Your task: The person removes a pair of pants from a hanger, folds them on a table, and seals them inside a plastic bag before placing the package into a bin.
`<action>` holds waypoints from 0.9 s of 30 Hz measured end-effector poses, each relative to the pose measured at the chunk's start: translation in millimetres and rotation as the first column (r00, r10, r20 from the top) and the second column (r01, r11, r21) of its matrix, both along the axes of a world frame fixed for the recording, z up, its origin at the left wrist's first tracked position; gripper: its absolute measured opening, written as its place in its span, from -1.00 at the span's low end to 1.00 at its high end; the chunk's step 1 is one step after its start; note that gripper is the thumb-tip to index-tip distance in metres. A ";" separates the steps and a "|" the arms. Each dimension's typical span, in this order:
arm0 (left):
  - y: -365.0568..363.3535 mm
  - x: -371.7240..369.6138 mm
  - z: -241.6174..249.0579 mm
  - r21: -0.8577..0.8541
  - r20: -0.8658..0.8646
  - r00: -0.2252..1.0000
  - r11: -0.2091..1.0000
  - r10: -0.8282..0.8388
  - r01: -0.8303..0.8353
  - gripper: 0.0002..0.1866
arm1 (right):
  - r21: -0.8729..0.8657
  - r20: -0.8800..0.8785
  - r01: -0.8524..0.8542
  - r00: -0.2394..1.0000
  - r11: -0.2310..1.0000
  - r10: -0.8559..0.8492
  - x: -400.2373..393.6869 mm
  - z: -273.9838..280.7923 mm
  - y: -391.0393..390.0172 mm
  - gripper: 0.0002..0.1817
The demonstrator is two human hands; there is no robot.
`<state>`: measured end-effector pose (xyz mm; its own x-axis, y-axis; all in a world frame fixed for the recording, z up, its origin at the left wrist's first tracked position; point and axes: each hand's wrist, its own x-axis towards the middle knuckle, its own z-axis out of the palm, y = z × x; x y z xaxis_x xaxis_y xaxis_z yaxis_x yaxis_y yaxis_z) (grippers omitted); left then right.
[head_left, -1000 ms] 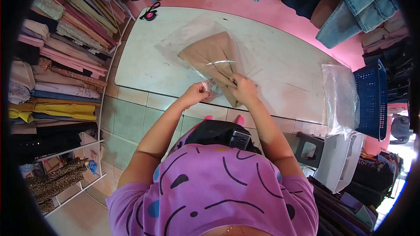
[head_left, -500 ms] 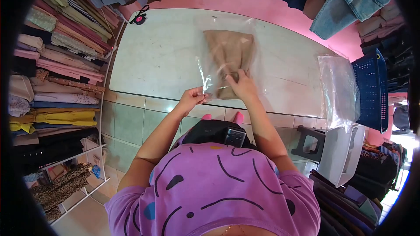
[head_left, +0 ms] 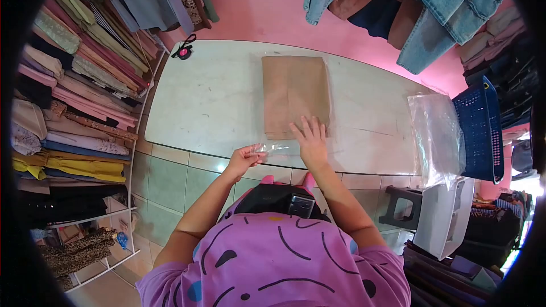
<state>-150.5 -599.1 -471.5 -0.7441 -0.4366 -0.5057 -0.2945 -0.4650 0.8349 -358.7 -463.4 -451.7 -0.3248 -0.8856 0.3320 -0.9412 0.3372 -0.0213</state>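
A folded brown garment lies flat inside a clear plastic bag on the white table. Pinched between the fingers of my left hand is the bag's near left edge, at the table's front. My right hand rests with fingers spread on the near right part of the bagged garment, palm down.
Clear plastic bags lie at the right end of the white table, next to a blue basket. A black and pink tape measure is at the far left corner. Clothes shelves stand left; denim garments hang at the back.
The garment, earlier bunched and narrow toward the near end, is now a flat rectangle. My right hand has gone from bent fingers near the bag's opening to lying spread on top.
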 end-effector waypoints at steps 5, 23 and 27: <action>-3.1 -0.5 3.2 -0.014 0.007 0.999 0.999 -0.032 0.032 -0.58 | 0.052 0.161 0.044 0.986 0.998 -0.052 1.2 4.6 -7.7 -0.46; -32.2 26.0 15.2 0.091 0.013 0.998 0.994 -0.057 0.055 -0.56 | -0.284 0.626 -0.122 0.728 0.951 0.281 10.5 -3.4 71.6 -0.64; -45.6 5.9 17.0 0.046 0.071 0.994 0.995 0.088 -0.091 -0.54 | -0.339 0.786 0.685 0.583 0.645 -0.206 -26.6 17.1 72.7 -0.87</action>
